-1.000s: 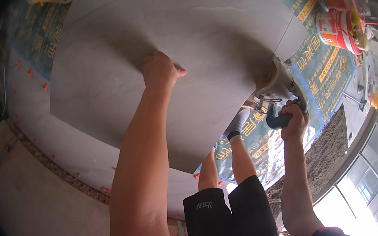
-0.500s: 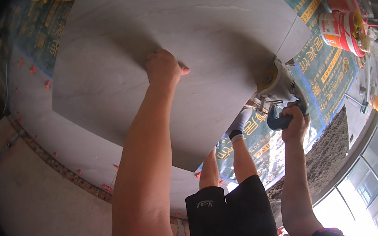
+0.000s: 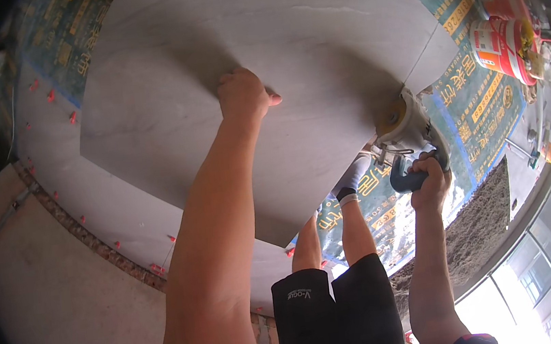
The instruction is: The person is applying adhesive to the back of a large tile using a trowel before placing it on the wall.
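Note:
A large grey stone-look tile (image 3: 168,82) spreads out in front of me. On its middle my left hand (image 3: 245,94) leans with fingers curled under and thumb stuck out to the right; nothing shows in it. At the tile's right edge, my right hand (image 3: 430,179) is wrapped around the blue handle of a hand-held circular saw (image 3: 411,124). A thin straight line in the tile runs from the saw to the far right edge. The saw's guard hides where its blade meets the tile.
Printed green protective sheeting (image 3: 474,106) covers the floor beyond the tile. Red-and-white buckets (image 3: 502,48) stand at the far right. Dark loose mortar (image 3: 476,212) lies at lower right. Red tile clips (image 3: 73,118) dot the laid floor at left. My foot (image 3: 353,175) is close to the saw.
The whole view has shifted slightly. My left hand stays on the same part of the tile, and the saw shows no clear movement along the line.

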`<state>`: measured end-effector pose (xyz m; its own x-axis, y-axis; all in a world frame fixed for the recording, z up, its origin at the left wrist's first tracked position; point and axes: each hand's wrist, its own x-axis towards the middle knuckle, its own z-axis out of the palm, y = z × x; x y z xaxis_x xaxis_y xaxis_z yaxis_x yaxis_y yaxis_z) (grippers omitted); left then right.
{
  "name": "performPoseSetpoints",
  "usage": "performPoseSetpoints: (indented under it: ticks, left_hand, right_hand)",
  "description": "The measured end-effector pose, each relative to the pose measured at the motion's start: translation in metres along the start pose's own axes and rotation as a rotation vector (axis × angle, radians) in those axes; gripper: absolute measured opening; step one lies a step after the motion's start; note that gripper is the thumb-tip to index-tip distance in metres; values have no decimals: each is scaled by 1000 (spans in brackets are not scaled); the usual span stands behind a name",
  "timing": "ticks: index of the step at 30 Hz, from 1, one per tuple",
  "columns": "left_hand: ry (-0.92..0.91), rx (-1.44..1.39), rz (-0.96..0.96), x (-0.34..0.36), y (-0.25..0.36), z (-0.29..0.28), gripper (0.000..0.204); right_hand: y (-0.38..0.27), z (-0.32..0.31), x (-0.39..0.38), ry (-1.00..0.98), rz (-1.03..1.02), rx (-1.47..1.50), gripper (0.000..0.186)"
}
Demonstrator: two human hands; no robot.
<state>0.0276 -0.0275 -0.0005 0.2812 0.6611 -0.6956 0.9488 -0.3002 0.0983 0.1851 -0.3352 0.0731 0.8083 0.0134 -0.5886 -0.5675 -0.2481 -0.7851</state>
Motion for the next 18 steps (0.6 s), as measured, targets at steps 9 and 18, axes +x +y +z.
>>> performPoseSetpoints:
  ticks: [9, 18]
  left_hand:
    - [-11, -33, -40, 5, -3, 4, 84]
    - [-28, -31, -43, 5, -3, 1, 82]
  right_hand:
    - [0, 2, -7, 26, 39, 24, 12]
    - [3, -3, -10, 12, 54, -12, 12]
